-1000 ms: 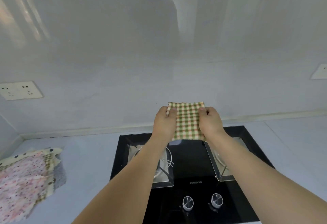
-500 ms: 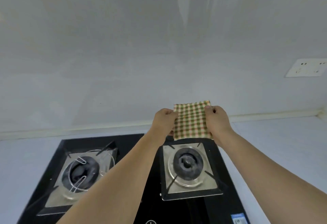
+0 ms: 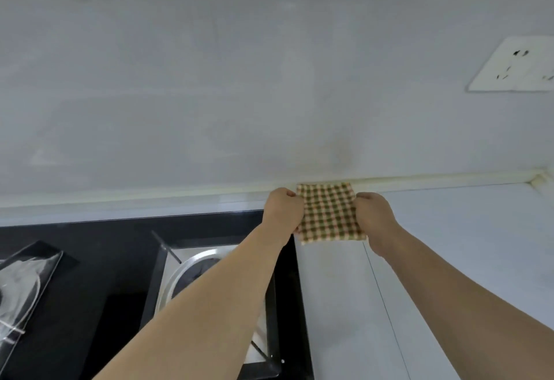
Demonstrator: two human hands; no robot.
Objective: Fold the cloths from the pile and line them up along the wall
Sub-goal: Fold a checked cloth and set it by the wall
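A folded green-and-cream checked cloth (image 3: pixel 329 213) is held flat between both hands, just right of the stove and close to the wall. My left hand (image 3: pixel 283 208) grips its left edge and my right hand (image 3: pixel 373 214) grips its right edge. The cloth's far edge reaches the seam at the foot of the wall (image 3: pixel 209 79). I cannot tell whether the cloth rests on the white countertop (image 3: pixel 449 244) or hangs just above it. The pile of cloths is out of view.
A black gas stove (image 3: pixel 105 259) with two steel burners fills the lower left; my left forearm crosses its right burner (image 3: pixel 192 268). A white wall socket (image 3: pixel 512 64) sits at the upper right. The counter's corner lies at the far right.
Both hands have carried the checked cloth rightward, from over the stove to the counter beside it and nearer the wall. The view has swung right, and the pile at left has gone out of view.
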